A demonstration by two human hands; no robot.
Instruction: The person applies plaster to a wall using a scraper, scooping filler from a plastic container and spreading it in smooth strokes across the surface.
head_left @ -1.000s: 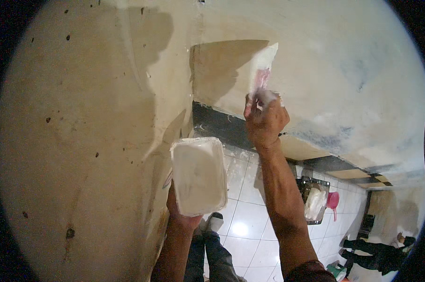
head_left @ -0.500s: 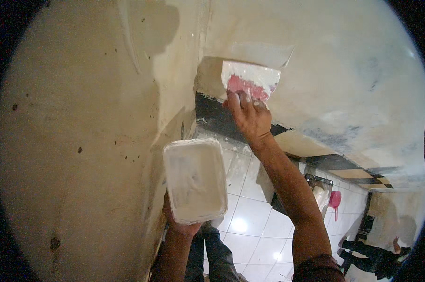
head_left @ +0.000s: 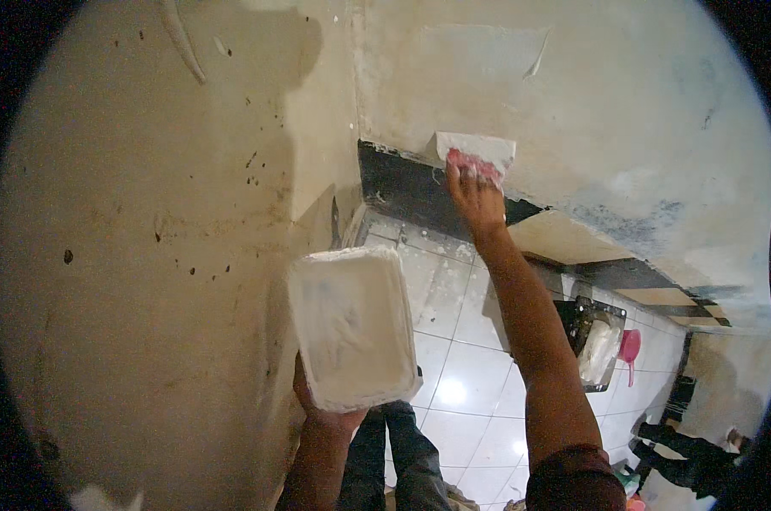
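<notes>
In my right hand (head_left: 477, 198) is a wide red putty spreader (head_left: 477, 156), its blade smeared with white filler. Its far edge lies on or close against the wall (head_left: 607, 94), just above a black band (head_left: 411, 183) low on that wall. My left hand (head_left: 330, 409) holds a rectangular tub (head_left: 356, 328) from below, near the left wall. White filler coats the tub's rim and its pale inside; most of my left fingers are hidden beneath it.
Dark-spotted wall (head_left: 147, 281) rises close on my left and meets the other wall in a corner. On the white tiled floor (head_left: 479, 375) stand a black tray (head_left: 586, 341) with a white bag and a pink dipper (head_left: 629, 345). Another person (head_left: 692, 460) is at the lower right.
My right hand has moved the spreader a little to the right, leaving the corner. The view has shifted, and the tub stays in my left hand.
</notes>
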